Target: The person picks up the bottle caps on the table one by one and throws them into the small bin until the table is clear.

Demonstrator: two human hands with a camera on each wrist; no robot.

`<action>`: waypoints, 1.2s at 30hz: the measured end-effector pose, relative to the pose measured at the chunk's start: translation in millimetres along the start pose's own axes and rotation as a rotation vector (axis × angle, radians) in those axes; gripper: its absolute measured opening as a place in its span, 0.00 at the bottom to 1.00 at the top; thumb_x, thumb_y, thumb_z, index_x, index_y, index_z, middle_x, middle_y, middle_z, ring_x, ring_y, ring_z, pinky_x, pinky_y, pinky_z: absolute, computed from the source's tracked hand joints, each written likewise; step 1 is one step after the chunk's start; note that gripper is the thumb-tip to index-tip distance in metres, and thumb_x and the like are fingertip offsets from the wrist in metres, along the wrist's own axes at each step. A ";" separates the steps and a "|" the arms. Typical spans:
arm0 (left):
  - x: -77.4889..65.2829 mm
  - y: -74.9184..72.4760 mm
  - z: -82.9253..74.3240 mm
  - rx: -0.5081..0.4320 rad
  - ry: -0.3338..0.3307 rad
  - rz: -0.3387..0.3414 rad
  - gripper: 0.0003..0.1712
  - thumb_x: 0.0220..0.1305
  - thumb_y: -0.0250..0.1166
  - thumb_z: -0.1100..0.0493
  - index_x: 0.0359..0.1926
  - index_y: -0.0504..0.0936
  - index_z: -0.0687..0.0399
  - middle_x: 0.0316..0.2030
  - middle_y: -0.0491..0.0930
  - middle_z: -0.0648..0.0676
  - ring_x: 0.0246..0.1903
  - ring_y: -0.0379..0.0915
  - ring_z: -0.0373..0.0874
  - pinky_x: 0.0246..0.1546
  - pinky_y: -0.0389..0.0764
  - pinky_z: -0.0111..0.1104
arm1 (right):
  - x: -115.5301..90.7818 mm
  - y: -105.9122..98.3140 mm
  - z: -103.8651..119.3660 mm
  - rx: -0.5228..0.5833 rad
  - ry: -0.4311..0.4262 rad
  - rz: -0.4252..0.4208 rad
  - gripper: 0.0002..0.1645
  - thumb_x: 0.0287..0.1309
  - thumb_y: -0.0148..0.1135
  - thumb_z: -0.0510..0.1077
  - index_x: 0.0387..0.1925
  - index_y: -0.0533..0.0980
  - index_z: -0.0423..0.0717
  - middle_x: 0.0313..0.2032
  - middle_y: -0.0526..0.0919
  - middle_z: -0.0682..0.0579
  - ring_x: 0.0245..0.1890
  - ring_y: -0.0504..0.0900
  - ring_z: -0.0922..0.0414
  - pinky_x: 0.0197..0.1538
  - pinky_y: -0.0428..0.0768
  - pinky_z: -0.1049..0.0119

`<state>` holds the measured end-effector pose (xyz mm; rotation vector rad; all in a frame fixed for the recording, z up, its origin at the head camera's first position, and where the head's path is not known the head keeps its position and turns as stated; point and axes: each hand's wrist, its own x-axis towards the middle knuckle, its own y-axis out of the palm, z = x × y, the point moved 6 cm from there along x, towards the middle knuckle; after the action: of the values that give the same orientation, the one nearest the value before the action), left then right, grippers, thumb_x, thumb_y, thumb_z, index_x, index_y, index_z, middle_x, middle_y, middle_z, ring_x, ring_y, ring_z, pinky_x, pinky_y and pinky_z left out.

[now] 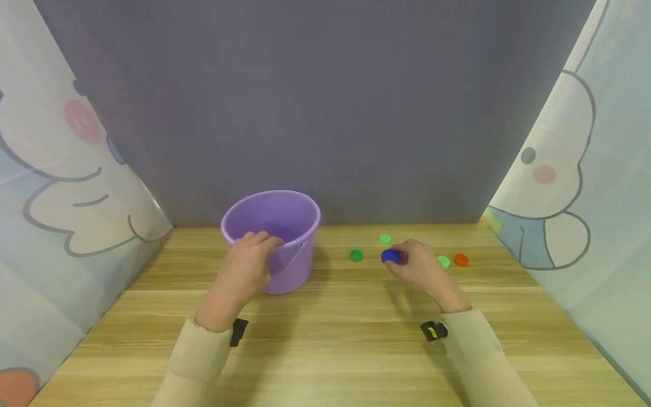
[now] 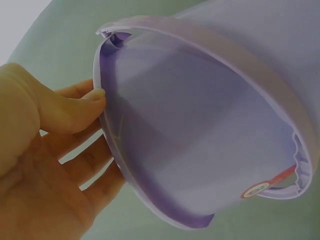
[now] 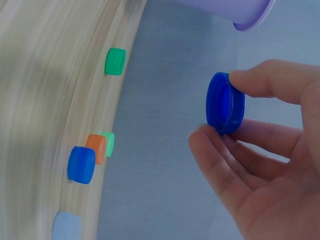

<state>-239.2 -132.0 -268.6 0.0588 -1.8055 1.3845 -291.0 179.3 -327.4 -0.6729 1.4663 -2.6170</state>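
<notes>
My left hand (image 1: pixel 243 263) holds the near rim of a purple bucket (image 1: pixel 290 274), which stands upright on the table. In the left wrist view the thumb lies over the bucket's rim (image 2: pixel 112 132) and the other fingers are on the far side of it. Between thumb and fingertips, my right hand (image 1: pixel 419 265) pinches a blue bottle cap (image 3: pixel 225 104). The right wrist view shows this cap raised off the table with its hollow side visible. In the head view, it is near a dark green cap (image 1: pixel 356 255) and a light green cap (image 1: pixel 385 239).
Beyond the right hand lie another light green cap (image 1: pixel 443 262) and an orange cap (image 1: pixel 461 260). A second blue cap (image 3: pixel 81 165) and a pale blue cap (image 3: pixel 66 227) show on the wooden table (image 1: pixel 325 350). A grey wall (image 1: pixel 330 113) rises behind, with cartoon-printed curtains (image 1: pixel 554 135) at both sides.
</notes>
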 end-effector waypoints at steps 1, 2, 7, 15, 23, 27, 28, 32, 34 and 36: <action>0.0 -0.1 -0.6 0.000 0.008 -0.006 0.25 0.38 0.68 0.83 0.41 0.86 0.63 0.35 0.84 0.58 0.33 0.77 0.56 0.38 0.78 0.45 | -0.1 -0.3 -0.1 0.001 0.001 -0.004 0.22 0.57 0.71 0.42 0.49 0.82 0.29 0.36 0.82 0.45 0.34 0.77 0.53 0.38 0.78 0.57; 0.0 0.0 -1.4 -0.002 0.016 -0.011 0.25 0.38 0.67 0.83 0.41 0.86 0.63 0.34 0.84 0.58 0.33 0.77 0.56 0.37 0.78 0.45 | -0.2 -0.6 -0.1 0.000 0.000 -0.009 0.23 0.57 0.71 0.42 0.49 0.82 0.29 0.36 0.82 0.45 0.34 0.78 0.53 0.38 0.78 0.57; 0.3 0.9 -6.3 -0.023 0.057 -0.028 0.24 0.37 0.66 0.83 0.39 0.86 0.62 0.33 0.85 0.57 0.32 0.77 0.55 0.35 0.77 0.44 | -1.5 -0.9 0.0 0.000 -0.009 -0.015 0.22 0.57 0.72 0.42 0.48 0.82 0.28 0.37 0.83 0.44 0.35 0.80 0.52 0.39 0.81 0.55; 0.0 2.0 -10.8 -0.034 0.066 -0.030 0.25 0.37 0.65 0.84 0.38 0.86 0.62 0.32 0.84 0.56 0.31 0.77 0.54 0.35 0.77 0.43 | -1.9 1.2 -0.7 -0.003 -0.010 -0.005 0.22 0.58 0.72 0.42 0.48 0.83 0.30 0.37 0.84 0.45 0.34 0.80 0.53 0.39 0.80 0.55; 0.7 1.6 -15.6 -0.038 0.064 0.004 0.25 0.37 0.67 0.84 0.39 0.86 0.63 0.33 0.85 0.56 0.32 0.77 0.53 0.37 0.78 0.42 | -2.9 -0.7 2.8 0.012 -0.036 -0.030 0.22 0.57 0.72 0.41 0.48 0.82 0.28 0.37 0.84 0.45 0.33 0.80 0.54 0.37 0.79 0.57; 0.7 0.9 -19.9 -0.036 0.076 0.013 0.25 0.36 0.66 0.84 0.39 0.86 0.63 0.33 0.84 0.56 0.32 0.77 0.52 0.36 0.78 0.42 | -2.7 -2.8 5.9 0.019 -0.059 -0.052 0.22 0.56 0.72 0.40 0.48 0.82 0.27 0.37 0.84 0.43 0.33 0.80 0.53 0.37 0.79 0.57; 0.7 0.6 -21.1 -0.034 0.080 0.015 0.25 0.37 0.66 0.84 0.39 0.86 0.63 0.33 0.84 0.55 0.32 0.77 0.52 0.35 0.77 0.42 | -2.7 -3.4 6.6 0.020 -0.065 -0.059 0.21 0.56 0.72 0.40 0.47 0.82 0.27 0.37 0.84 0.43 0.33 0.80 0.53 0.37 0.79 0.57; 0.7 -0.4 -25.2 -0.029 0.094 0.022 0.24 0.38 0.65 0.83 0.39 0.86 0.62 0.32 0.84 0.55 0.32 0.77 0.52 0.34 0.77 0.42 | -3.1 -5.8 8.9 0.025 -0.076 -0.082 0.21 0.55 0.72 0.39 0.47 0.82 0.27 0.38 0.84 0.42 0.34 0.81 0.50 0.38 0.81 0.56; 0.7 -0.5 -26.7 -0.029 0.096 0.028 0.25 0.38 0.66 0.83 0.39 0.86 0.62 0.33 0.84 0.55 0.32 0.77 0.52 0.35 0.77 0.42 | -3.4 -6.7 9.8 0.035 -0.077 -0.087 0.21 0.55 0.72 0.38 0.47 0.81 0.26 0.38 0.84 0.42 0.35 0.82 0.48 0.39 0.82 0.55; 0.7 -0.3 -28.0 -0.031 0.098 0.032 0.25 0.37 0.66 0.83 0.39 0.86 0.62 0.33 0.84 0.55 0.33 0.77 0.52 0.35 0.78 0.42 | -3.7 -7.8 10.5 0.044 -0.079 -0.093 0.21 0.56 0.72 0.38 0.47 0.81 0.26 0.39 0.84 0.42 0.35 0.83 0.48 0.39 0.82 0.54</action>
<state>-223.3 -109.0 -266.8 -0.0538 -1.7526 1.3581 -282.3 176.1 -317.5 -0.8488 1.3834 -2.6481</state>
